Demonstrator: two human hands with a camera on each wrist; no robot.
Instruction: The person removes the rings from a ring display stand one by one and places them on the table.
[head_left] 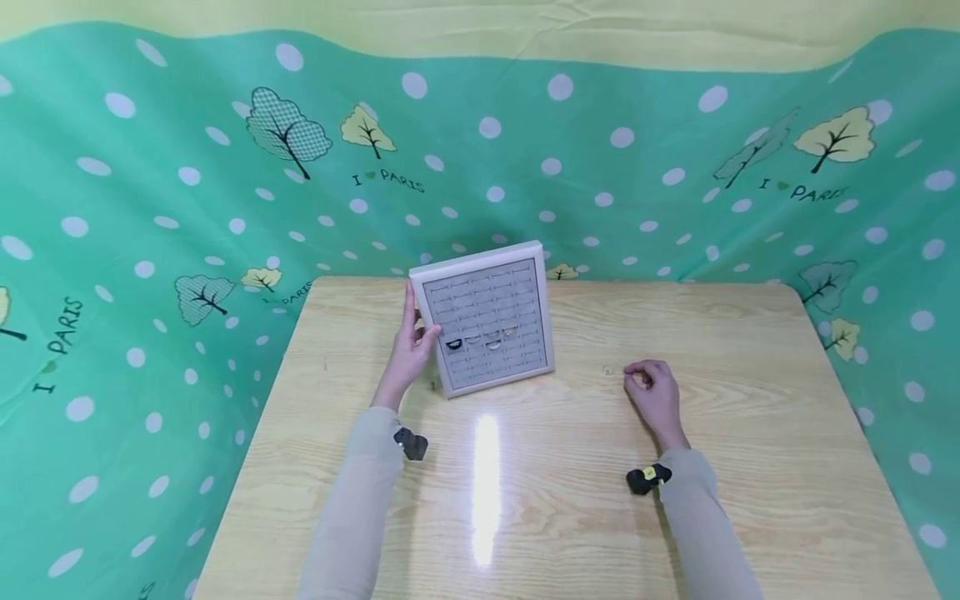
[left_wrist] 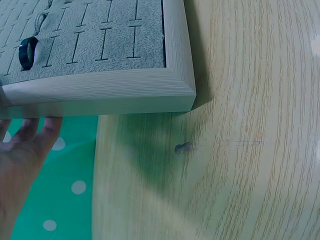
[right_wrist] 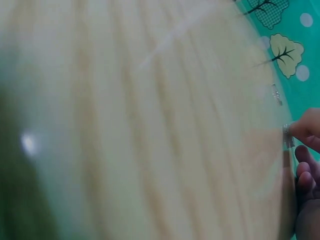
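Ring board (head_left: 483, 317), a grey slotted pad in a pale frame, at the far side of the wood-grained surface (head_left: 585, 500); tilted, cannot tell whether resting or lifted. With the left grip (head_left: 408, 357), clasps its left frame edge, thumb over the front. In its slots, a black ring (left_wrist: 24, 56) near that edge and a few paler rings (head_left: 494, 344) to the right. With the right grip (head_left: 658, 396), well apart from the board, pinches a small silvery ring (right_wrist: 287, 135). Just beyond that ring, a tiny shiny piece (right_wrist: 276, 94) on the surface. Behind, a green dotted cloth (head_left: 187, 142).
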